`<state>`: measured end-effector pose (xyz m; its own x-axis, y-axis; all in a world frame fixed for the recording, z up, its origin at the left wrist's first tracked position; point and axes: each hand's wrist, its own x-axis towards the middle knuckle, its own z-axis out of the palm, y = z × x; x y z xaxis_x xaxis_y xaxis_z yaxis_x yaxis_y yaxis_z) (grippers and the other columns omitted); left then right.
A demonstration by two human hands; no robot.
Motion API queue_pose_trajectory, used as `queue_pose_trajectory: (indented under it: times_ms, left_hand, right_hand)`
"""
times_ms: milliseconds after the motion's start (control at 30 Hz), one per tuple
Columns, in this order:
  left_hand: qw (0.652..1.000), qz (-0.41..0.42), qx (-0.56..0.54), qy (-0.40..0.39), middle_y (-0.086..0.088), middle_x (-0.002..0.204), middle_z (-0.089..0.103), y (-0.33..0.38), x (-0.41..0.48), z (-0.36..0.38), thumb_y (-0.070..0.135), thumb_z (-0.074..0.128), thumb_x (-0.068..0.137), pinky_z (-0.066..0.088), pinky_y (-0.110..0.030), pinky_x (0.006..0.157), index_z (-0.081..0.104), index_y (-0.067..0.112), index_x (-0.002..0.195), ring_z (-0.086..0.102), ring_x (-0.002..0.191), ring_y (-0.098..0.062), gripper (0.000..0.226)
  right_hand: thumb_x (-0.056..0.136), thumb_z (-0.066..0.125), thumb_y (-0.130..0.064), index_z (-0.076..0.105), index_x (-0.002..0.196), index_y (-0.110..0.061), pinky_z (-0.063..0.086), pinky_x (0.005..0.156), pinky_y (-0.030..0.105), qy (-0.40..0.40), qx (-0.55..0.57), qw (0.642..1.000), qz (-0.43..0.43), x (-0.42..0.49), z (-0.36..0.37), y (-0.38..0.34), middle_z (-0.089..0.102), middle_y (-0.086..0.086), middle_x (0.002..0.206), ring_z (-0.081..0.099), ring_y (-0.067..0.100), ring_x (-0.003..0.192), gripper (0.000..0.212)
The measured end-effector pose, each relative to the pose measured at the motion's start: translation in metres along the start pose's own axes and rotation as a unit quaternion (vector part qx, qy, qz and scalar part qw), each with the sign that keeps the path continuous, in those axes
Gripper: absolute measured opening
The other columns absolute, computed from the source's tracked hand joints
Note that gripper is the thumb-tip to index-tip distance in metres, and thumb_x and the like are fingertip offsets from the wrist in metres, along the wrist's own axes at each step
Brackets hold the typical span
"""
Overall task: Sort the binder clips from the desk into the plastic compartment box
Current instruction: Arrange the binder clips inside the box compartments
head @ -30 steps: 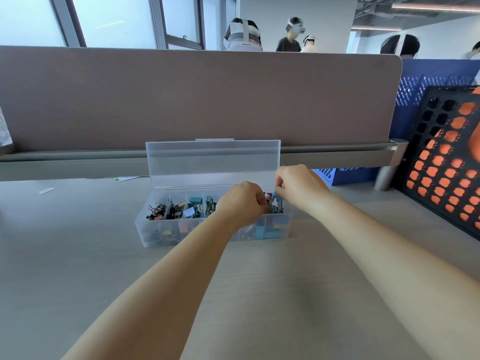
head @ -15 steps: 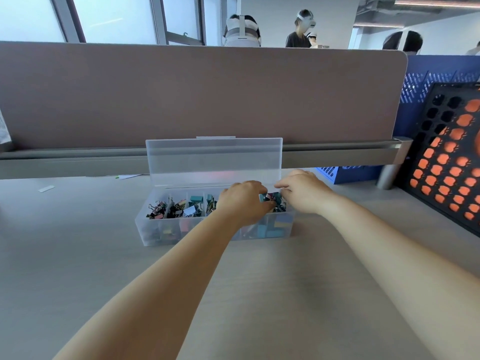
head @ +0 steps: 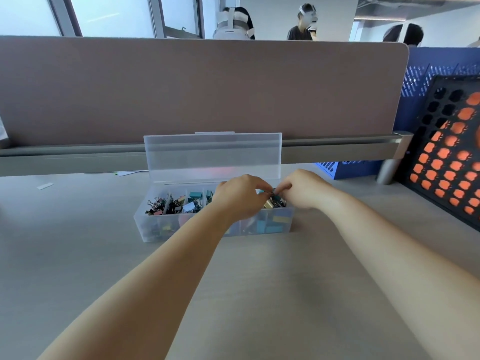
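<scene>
A clear plastic compartment box (head: pixel 155 227) stands mid-desk with its lid (head: pixel 213 157) upright behind it. Several coloured binder clips (head: pixel 176 202) fill its compartments. Both hands are over the right end of the box. My left hand (head: pixel 241 198) has curled fingers whose tips pinch at a teal clip (head: pixel 259 192). My right hand (head: pixel 304 190) pinches the wire handles of a clip just to the right of it. The fingertips of the two hands nearly meet above a gold clip (head: pixel 268 203). My hands hide the clips beneath them.
A brown partition screen (head: pixel 202 89) and its metal rail close off the desk behind the box. A black perforated panel (head: pixel 446 162) leans at the right, with blue baskets (head: pixel 345 168) behind it. People stand beyond the partition. A paper scrap (head: pixel 44 186) lies far left.
My right hand, which held a clip raised above the box's right end, has come down into the box. My left hand shifted slightly right, and the fingertips now meet over the clips.
</scene>
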<state>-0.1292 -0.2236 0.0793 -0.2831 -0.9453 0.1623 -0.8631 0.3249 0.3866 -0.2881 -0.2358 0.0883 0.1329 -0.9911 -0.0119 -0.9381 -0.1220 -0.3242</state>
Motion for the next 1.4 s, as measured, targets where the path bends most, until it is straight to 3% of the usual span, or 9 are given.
queue_pose_trajectory:
  times_ms: [133, 433, 567, 667, 900, 1033, 1133, 1233, 1400]
  left_hand:
    - [1.0, 0.003, -0.012, 0.0, 0.011, 0.125, 0.06, -0.002, -0.002, -0.001, 0.028, 0.05, 0.095, 0.048, -0.036, 0.091, 0.066, 0.036, 0.115, 0.056, 0.11, -0.016, 0.026]
    - [1.0, -0.004, 0.03, 0.004, 0.013, 0.105, 0.067, 0.002, 0.003, 0.002, 0.034, 0.06, 0.09, 0.046, -0.033, 0.084, 0.072, 0.038, 0.103, 0.058, 0.095, -0.016, 0.018]
    - [1.0, -0.01, 0.027, 0.006, 0.012, 0.106, 0.067, 0.003, 0.006, 0.004, 0.031, 0.059, 0.09, 0.046, -0.036, 0.09, 0.073, 0.037, 0.098, 0.058, 0.095, -0.016, 0.017]
    - [0.995, -0.025, -0.087, 0.034, 0.012, 0.115, 0.065, -0.006, 0.007, -0.002, 0.021, 0.058, 0.092, 0.053, -0.039, 0.087, 0.07, 0.033, 0.104, 0.061, 0.093, -0.015, 0.02]
    - [0.96, -0.095, -0.184, 0.189, 0.0, 0.111, 0.068, -0.062, -0.006, -0.048, 0.011, 0.058, 0.091, 0.051, -0.029, 0.082, 0.068, 0.018, 0.11, 0.062, 0.094, -0.015, 0.022]
    - [0.942, -0.152, -0.125, 0.272, -0.004, 0.136, 0.049, -0.098, -0.018, -0.076, 0.005, 0.047, 0.092, 0.044, -0.039, 0.096, 0.054, 0.02, 0.129, 0.051, 0.115, -0.024, 0.04]
    - [0.955, -0.156, 0.0, 0.251, 0.006, 0.153, 0.03, -0.11, -0.024, -0.09, 0.002, 0.039, 0.09, 0.027, -0.042, 0.109, 0.035, 0.026, 0.145, 0.027, 0.137, -0.027, 0.059]
    - [0.967, -0.148, 0.074, 0.194, 0.005, 0.154, 0.029, -0.117, -0.023, -0.1, 0.013, 0.037, 0.098, 0.018, -0.043, 0.113, 0.027, 0.026, 0.148, 0.022, 0.141, -0.023, 0.053]
    - [0.976, -0.116, 0.089, 0.159, -0.002, 0.152, 0.031, -0.126, -0.02, -0.111, 0.021, 0.033, 0.101, 0.024, -0.045, 0.114, 0.03, 0.023, 0.148, 0.035, 0.135, -0.027, 0.046]
  right_hand:
    - [0.093, 0.048, -0.009, 0.07, 0.11, -0.026, 0.038, 0.061, 0.023, 0.038, 0.013, 0.999, 0.001, -0.001, -0.007, 0.005, 0.062, -0.008, 0.097, 0.053, 0.016, 0.084, 0.033]
    - [0.078, 0.049, -0.001, 0.055, 0.061, -0.017, 0.018, 0.05, 0.026, 0.024, -0.067, 0.997, 0.031, 0.009, 0.004, -0.002, 0.035, 0.003, 0.061, 0.026, 0.022, 0.061, 0.024]
    - [0.09, 0.05, -0.011, 0.069, 0.093, -0.027, 0.031, 0.053, 0.024, 0.004, -0.048, 0.999, 0.014, 0.007, 0.0, -0.001, 0.059, 0.002, 0.085, 0.046, 0.021, 0.069, 0.026]
    - [0.097, 0.044, -0.014, 0.056, 0.131, -0.027, 0.044, 0.081, 0.027, 0.016, 0.014, 1.0, 0.007, 0.0, -0.006, 0.005, 0.055, -0.002, 0.134, 0.054, 0.021, 0.112, 0.039]
    - [0.095, 0.051, -0.018, 0.062, 0.121, -0.019, 0.041, 0.088, 0.026, 0.112, 0.162, 0.98, -0.004, 0.0, -0.011, 0.007, 0.058, -0.001, 0.128, 0.053, 0.017, 0.116, 0.029]
    - [0.094, 0.048, -0.012, 0.054, 0.13, -0.016, 0.037, 0.097, 0.03, 0.234, 0.149, 0.96, -0.041, 0.011, -0.014, -0.005, 0.051, 0.002, 0.136, 0.046, 0.022, 0.124, 0.037]
    - [0.095, 0.043, -0.008, 0.041, 0.143, -0.017, 0.023, 0.113, 0.035, 0.268, 0.008, 0.956, -0.118, 0.019, -0.016, -0.024, 0.036, -0.001, 0.151, 0.028, 0.024, 0.138, 0.049]
    - [0.099, 0.041, -0.018, 0.026, 0.15, -0.023, 0.018, 0.116, 0.042, 0.193, -0.032, 0.975, -0.105, 0.027, -0.019, -0.037, 0.024, -0.006, 0.157, 0.015, 0.019, 0.145, 0.054]
    - [0.101, 0.039, -0.025, 0.028, 0.149, -0.02, 0.02, 0.115, 0.038, 0.179, -0.053, 0.978, -0.09, 0.031, -0.024, -0.045, 0.027, -0.001, 0.154, 0.03, 0.024, 0.138, 0.05]
